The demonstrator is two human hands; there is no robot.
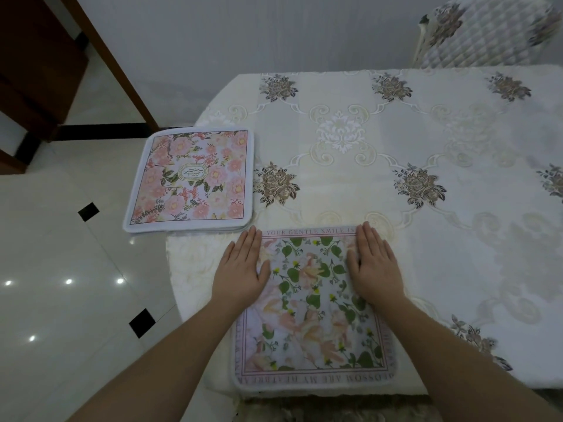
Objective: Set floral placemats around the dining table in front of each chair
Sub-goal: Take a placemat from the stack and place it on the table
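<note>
One floral placemat (313,312) is laid flat at the near edge of the dining table (426,141), its near border reaching that edge. A printed text border and a leaf-and-blossom centre are noted on it. The left hand (242,274) is pressed flat on the mat's left margin, partly on the cream tablecloth (350,184) beside it. The right hand (373,266) is pressed flat on the mat's right portion. Both hands are spread, fingers straight and together, nothing being grasped; they are set apart across the mat's far half. This posture is judged to serve smoothing and squaring of the mat against the table edge.

A stack of further placemats (190,181), pink-flowered with an oval emblem, is seen at the table's left edge near the far-left corner, most of it overhanging beyond the tablecloth. What supports the overhanging part cannot be determined. Its position within reach of the left hand is judged to be for supply.

A chair with a quilted floral cover (487,28) is observed beyond the far edge, towards the far-right corner. No mat is seen before it. A patterned surface, possibly a seat, is partly visible below the near edge.

The task is judged to be at an early stage: one place set, the rest outstanding.
</note>
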